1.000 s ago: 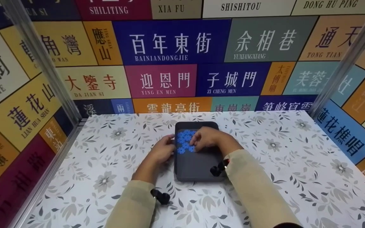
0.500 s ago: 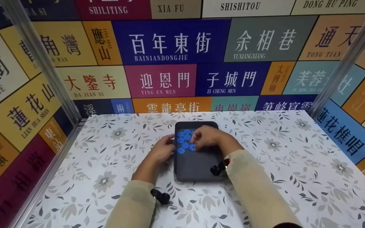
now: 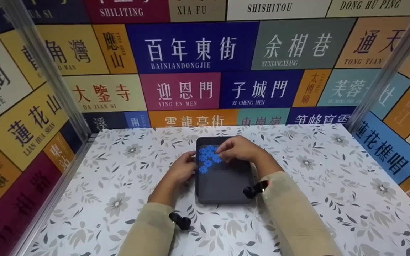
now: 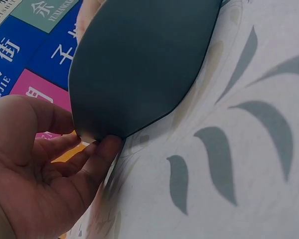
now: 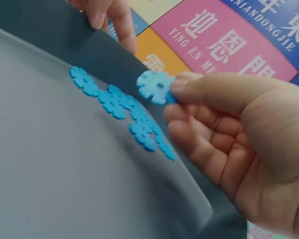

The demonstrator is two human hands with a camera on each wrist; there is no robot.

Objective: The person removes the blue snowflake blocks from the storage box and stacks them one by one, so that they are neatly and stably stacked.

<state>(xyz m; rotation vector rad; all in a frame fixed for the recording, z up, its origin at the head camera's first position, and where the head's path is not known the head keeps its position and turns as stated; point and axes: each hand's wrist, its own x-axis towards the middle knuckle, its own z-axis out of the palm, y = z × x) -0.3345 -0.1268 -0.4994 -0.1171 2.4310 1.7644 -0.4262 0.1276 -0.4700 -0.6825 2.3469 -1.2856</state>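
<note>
A dark grey rectangular tray [image 3: 222, 188] lies on the table, with several blue flower-shaped plastic pieces [image 3: 206, 156] grouped at its far left. My right hand [image 3: 242, 149] is above the tray's far half. Between thumb and finger it pinches one blue flower-shaped piece [image 5: 152, 87], raised off the others, as the right wrist view shows. At the tray's left side, my left hand [image 3: 183, 167] holds the wall by its edge; in the left wrist view its fingertips [image 4: 109, 144] touch the outer wall. Part of the tray's right rim is hidden by my right hand.
The tray stands on a white table [image 3: 119, 177] printed with grey leaves and flowers. Sign-patterned panels [image 3: 194, 46] rise behind and at both sides, with metal posts [image 3: 55, 78] at the corners. A small black device [image 3: 180, 220] sits at each wrist.
My right hand has drawn up and to the right from the blue pieces, and one piece is now lifted in its fingers. The left hand and the tray stay in place.
</note>
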